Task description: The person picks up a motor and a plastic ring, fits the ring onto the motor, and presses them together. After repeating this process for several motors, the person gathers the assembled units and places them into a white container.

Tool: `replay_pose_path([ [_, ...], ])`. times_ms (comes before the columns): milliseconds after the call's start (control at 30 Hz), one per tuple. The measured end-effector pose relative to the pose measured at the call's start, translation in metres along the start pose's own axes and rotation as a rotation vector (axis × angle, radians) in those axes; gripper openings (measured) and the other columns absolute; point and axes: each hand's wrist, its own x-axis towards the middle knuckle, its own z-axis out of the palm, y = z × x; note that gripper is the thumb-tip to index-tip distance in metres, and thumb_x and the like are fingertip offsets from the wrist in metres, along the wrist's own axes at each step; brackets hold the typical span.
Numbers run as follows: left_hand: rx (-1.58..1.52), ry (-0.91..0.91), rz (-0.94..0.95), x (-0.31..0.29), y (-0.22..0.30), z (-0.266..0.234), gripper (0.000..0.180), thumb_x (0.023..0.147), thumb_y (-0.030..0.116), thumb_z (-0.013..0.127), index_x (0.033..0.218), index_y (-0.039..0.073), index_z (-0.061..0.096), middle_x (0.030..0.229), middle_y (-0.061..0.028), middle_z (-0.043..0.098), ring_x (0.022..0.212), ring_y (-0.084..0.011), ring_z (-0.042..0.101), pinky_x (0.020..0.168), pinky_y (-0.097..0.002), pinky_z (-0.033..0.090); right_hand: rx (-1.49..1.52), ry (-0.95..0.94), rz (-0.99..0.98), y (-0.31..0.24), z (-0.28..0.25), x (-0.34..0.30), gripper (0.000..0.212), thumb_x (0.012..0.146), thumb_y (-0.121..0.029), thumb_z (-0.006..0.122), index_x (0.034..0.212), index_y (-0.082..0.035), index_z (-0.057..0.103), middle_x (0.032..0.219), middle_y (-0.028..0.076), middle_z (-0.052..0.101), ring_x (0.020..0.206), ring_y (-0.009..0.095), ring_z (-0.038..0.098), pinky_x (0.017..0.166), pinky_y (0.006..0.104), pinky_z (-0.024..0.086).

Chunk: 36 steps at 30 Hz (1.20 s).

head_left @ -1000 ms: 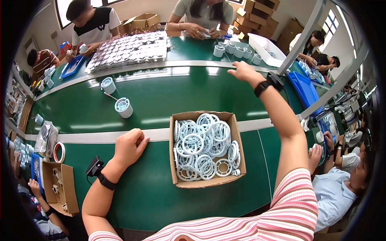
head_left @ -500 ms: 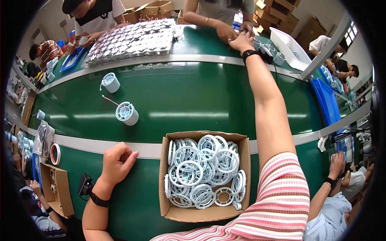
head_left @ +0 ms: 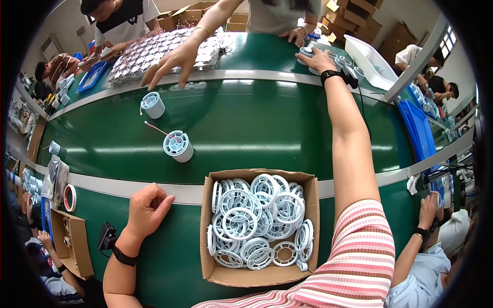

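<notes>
My left hand [head_left: 147, 208] is closed in a loose fist at the near rail, with nothing visible in it. Across the belt stretches my right arm, and my right hand [head_left: 319, 60] is over the far bench, fingers spread beside a light-blue round part [head_left: 306, 51]; whether they touch it I cannot tell. Between my arms stands an open cardboard box [head_left: 206, 256] full of pale-blue spoked rings [head_left: 240, 224]. Two light-blue cylindrical housings stand on the green belt [head_left: 246, 123]: a near one [head_left: 177, 146] with a thin wire and a far one [head_left: 153, 105].
A person's hand [head_left: 174, 64] hangs above the far housing. Beyond the rail lie a tray of small parts [head_left: 154, 56] and a white bin [head_left: 367, 61]. Blue trays [head_left: 417, 128] stand at right. A tape roll [head_left: 70, 197] and small carton [head_left: 77, 246] are at left.
Both housings have shifted to the right along the belt. The person opposite has swung a hand left over the far housing. My right hand has moved slightly right, and its fingers have spread.
</notes>
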Motion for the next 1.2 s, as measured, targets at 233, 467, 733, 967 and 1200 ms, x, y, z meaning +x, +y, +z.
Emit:
replay_pose_path([
  [233,-0.036,0.002,-0.012,-0.001,0.0,0.001,0.028,0.089,0.006,0.077,0.075,0.003,0.053,0.067,-0.0025,0.048,0.057,-0.0106,0.041,0.052,-0.0273,0.033,-0.042,0.139,-0.053,-0.029,0.003,-0.022,0.091,0.076,-0.082,0.064,0.146,-0.023,0.058,0.155,0.026,0.044,0.13,0.043,0.059,0.101,0.0496,0.054],
  [467,0.039,0.029,0.068,0.0,0.001,0.007,0.025,0.09,0.009,0.077,0.077,0.002,0.056,0.065,-0.0058,0.05,0.056,-0.0131,0.047,0.052,-0.0288,0.037,-0.003,0.098,-0.256,0.004,-0.016,-0.12,0.078,0.076,-0.069,0.072,0.133,-0.017,0.066,0.132,0.019,0.057,0.115,0.038,0.066,0.094,0.0451,0.056],
  [733,0.039,0.02,0.043,-0.005,-0.005,0.002,0.025,0.091,0.02,0.074,0.079,0.005,0.059,0.066,-0.0083,0.058,0.057,-0.0229,0.058,0.054,-0.0353,0.045,0.348,0.133,-0.623,-0.023,-0.143,-0.309,0.054,0.08,-0.034,0.086,0.119,-0.005,0.065,0.125,0.016,0.059,0.114,0.028,0.062,0.102,0.0382,0.049],
  [967,-0.242,-0.007,0.01,0.013,-0.025,0.001,0.028,0.095,0.025,0.075,0.085,0.002,0.064,0.067,-0.0043,0.061,0.06,-0.0125,0.057,0.057,-0.03,0.046,0.501,-0.23,-1.102,-0.11,-0.187,-0.527,0.062,0.064,-0.024,0.093,0.119,-0.013,0.066,0.141,0.021,0.049,0.114,0.033,0.062,0.093,0.0401,0.055],
  [1200,-0.669,0.192,-0.193,0.037,-0.043,-0.031,0.028,0.095,0.029,0.077,0.086,0.006,0.067,0.07,0.0014,0.062,0.058,-0.0061,0.055,0.055,-0.0209,0.044,0.478,-0.237,-1.047,-0.163,-0.096,-0.596,0.06,0.066,-0.033,0.091,0.119,-0.016,0.066,0.141,0.019,0.047,0.103,0.036,0.062,0.081,0.0422,0.059],
])
